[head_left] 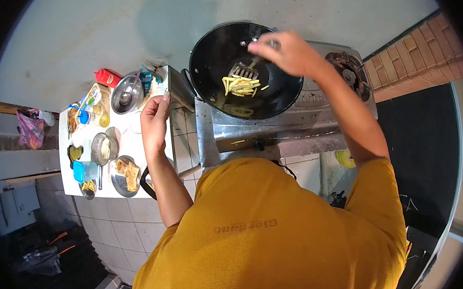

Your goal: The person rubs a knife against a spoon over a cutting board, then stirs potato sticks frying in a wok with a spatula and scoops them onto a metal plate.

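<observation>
One utensil is in use: the right hand [282,51], slightly blurred and at the wok's 2 o'clock, has its fingers closed around the handle of a slotted spatula [244,70]. The spatula slants down toward 8 o'clock, its blade meeting a heap of pale yellow strips [240,85] cut like fries. The strips lie inside the black wok [285,95], just below its centre toward 6 o'clock; a single strip sits apart at the heap's 3 o'clock.

The left hand [155,119] is at the wok's 8 o'clock, near the wok's loop handle but apart from it in this view. Its fingers are partly curled, with the thumb pointing to 12 o'clock; whether it grips anything cannot be told.

The wok stands on a metal stove [219,129], with a dark knob [259,144] on the front at the wok's 6 o'clock and a second burner [348,75] at 3 o'clock.

At the view's 9 o'clock is a white table [135,152]. Noted on it: a red bottle [107,77] and a steel bowl [124,100] toward 12 o'clock, a plate [116,184] bearing browned pieces [132,176] toward 5 o'clock, and a blue-lidded container [82,172] toward 7 o'clock
</observation>
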Demonstrator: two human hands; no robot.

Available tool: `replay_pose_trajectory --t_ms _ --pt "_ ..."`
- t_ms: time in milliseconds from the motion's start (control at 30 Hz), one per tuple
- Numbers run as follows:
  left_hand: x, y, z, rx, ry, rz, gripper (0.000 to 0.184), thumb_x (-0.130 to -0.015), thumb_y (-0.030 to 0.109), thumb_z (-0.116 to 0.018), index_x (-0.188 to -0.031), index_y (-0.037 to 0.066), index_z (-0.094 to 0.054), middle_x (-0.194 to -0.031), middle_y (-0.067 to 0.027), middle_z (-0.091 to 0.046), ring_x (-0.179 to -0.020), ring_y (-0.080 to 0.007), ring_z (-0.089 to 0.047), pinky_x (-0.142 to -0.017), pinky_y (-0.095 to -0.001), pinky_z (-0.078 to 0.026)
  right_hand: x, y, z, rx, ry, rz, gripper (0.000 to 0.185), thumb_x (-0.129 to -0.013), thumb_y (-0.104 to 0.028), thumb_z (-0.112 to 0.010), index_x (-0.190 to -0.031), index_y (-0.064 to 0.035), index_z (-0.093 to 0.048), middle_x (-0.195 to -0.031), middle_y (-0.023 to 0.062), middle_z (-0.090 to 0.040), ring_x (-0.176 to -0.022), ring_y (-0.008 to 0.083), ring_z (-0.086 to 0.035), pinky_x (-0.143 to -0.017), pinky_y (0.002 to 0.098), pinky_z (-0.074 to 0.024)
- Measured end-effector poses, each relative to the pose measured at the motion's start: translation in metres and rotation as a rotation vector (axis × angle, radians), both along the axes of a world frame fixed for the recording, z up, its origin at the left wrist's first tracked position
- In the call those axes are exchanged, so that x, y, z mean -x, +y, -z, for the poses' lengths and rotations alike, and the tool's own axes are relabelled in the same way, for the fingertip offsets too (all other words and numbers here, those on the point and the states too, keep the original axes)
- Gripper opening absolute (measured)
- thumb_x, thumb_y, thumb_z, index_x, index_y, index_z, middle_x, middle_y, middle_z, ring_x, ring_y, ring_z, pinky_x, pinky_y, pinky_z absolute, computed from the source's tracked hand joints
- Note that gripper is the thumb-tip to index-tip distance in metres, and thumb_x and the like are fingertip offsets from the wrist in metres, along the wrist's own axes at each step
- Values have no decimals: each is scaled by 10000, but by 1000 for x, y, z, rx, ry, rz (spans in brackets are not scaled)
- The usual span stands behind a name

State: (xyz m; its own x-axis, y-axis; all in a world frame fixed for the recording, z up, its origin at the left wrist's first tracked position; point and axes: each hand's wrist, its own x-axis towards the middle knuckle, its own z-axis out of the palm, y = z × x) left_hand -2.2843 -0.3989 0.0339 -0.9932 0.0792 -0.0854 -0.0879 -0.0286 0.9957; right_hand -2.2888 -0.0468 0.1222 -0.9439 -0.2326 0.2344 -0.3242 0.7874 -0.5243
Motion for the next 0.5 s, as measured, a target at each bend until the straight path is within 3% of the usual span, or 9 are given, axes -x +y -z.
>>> replay_pose_trajectory --t_ms 33,67,167,267,500 --pt "0 -1 0 10 0 10 197 -956 226 -604 -902 38 -628 -668 72 -438 -599 -34 -335 -553 -200 -251 -21 -10 -6 -59 75 -91 365 -907 -375 -617 -893 -19 -695 -814 143 -685 -788 281 -654 -717 342 -497" --pt "0 0 -1 7 -3 4 197 -956 226 -604 -902 38 -628 -668 72 -438 -599 -34 -335 -553 -200 -251 -39 -20 -11 -1 27 -174 291 -886 -306 -655 -885 -17 -694 -844 140 -682 -763 308 -643 -720 361 -500" --pt "0 0 0 27 2 -33 196 -953 228 -609 -908 39 -632 -669 71 -443 -599 -36 -341 -555 -201 -258 -94 -36 -3 -249 222 -240 371 -796 -383 -720 -944 -46 -672 -737 92 -564 -656 252 -597 -558 348 -483" --pt "0 -1 3 44 -6 -33 194 -948 228 -616 -911 38 -635 -671 70 -446 -600 -37 -346 -556 -202 -261 -127 -40 9 -195 278 -288 380 -739 -335 -762 -978 -56 -665 -725 55 -462 -599 230 -545 -532 351 -462" --pt "-2 3 7 54 -15 -26 192 -944 225 -620 -915 36 -639 -669 73 -446 -597 -37 -346 -553 -203 -262 -153 -27 -2 -178 275 -266 406 -684 -246 -801 -1020 -59 -673 -744 58 -491 -624 242 -548 -541 356 -455"
